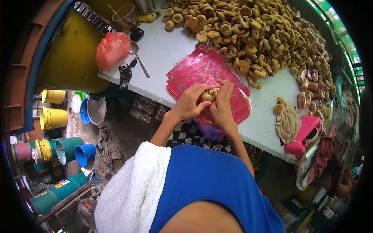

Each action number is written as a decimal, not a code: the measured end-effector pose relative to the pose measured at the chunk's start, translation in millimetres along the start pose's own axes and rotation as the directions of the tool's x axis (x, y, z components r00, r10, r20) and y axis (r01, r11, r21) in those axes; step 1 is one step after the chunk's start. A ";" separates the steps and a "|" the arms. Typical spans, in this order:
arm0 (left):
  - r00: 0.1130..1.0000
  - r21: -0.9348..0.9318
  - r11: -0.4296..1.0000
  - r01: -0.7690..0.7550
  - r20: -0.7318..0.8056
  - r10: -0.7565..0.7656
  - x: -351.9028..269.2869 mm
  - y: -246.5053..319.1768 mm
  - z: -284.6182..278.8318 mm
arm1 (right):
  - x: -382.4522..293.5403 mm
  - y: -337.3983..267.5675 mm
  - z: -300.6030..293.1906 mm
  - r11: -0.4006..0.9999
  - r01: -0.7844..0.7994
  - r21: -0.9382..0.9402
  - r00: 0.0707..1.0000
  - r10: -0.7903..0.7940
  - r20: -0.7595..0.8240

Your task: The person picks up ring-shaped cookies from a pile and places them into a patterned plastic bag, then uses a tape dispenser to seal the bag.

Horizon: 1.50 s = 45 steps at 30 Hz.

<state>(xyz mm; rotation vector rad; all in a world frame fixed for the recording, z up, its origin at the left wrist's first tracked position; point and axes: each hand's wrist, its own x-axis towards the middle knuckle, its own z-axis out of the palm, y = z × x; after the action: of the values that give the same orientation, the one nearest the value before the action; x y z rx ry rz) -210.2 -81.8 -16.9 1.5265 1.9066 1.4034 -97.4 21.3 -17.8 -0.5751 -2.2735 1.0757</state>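
My left hand (193, 100) and my right hand (223, 106) meet over a stack of red-and-silver printed plastic wrappers (186, 70). Between my fingers is a small packet of round baked pastries (209, 94) in clear film with red print; both hands hold it from the sides. The wrapper stack lies on a white tabletop (169, 38), its lower part partly hidden by my hands. Just beyond it rises a big heap of loose ring-shaped pastries (247, 32). Wrapped packets (313, 86) are piled at the right end of the table.
A pink tape dispenser (303, 135) and a beige cloth (288, 122) lie near the right edge. At the left are a red plastic bag (113, 49), a spoon (141, 59), keys (125, 74) and a clear cup (125, 16). Buckets (54, 118) stand on the floor.
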 end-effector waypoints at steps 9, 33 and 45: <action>0.975 0.092 0.993 0.071 0.206 -0.089 13.3 4.6 -8.7 | -2.3 0.5 -6.6 0.989 -0.104 0.101 0.991 0.095 0.093; 0.977 0.020 0.978 0.207 0.049 -0.208 15.0 11.7 5.3 | -0.8 3.3 5.2 0.981 -0.160 0.112 0.987 0.159 0.015; 0.981 0.194 0.979 0.053 0.173 -0.087 24.7 7.7 -2.4 | -6.5 9.5 -36.9 0.997 0.045 0.068 0.985 -0.056 0.165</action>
<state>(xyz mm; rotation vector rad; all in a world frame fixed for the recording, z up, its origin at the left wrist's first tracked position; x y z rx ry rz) -217.0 -61.8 -1.8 1.5933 2.0056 1.0395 -67.5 43.7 -7.9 -0.4120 -2.3727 1.2073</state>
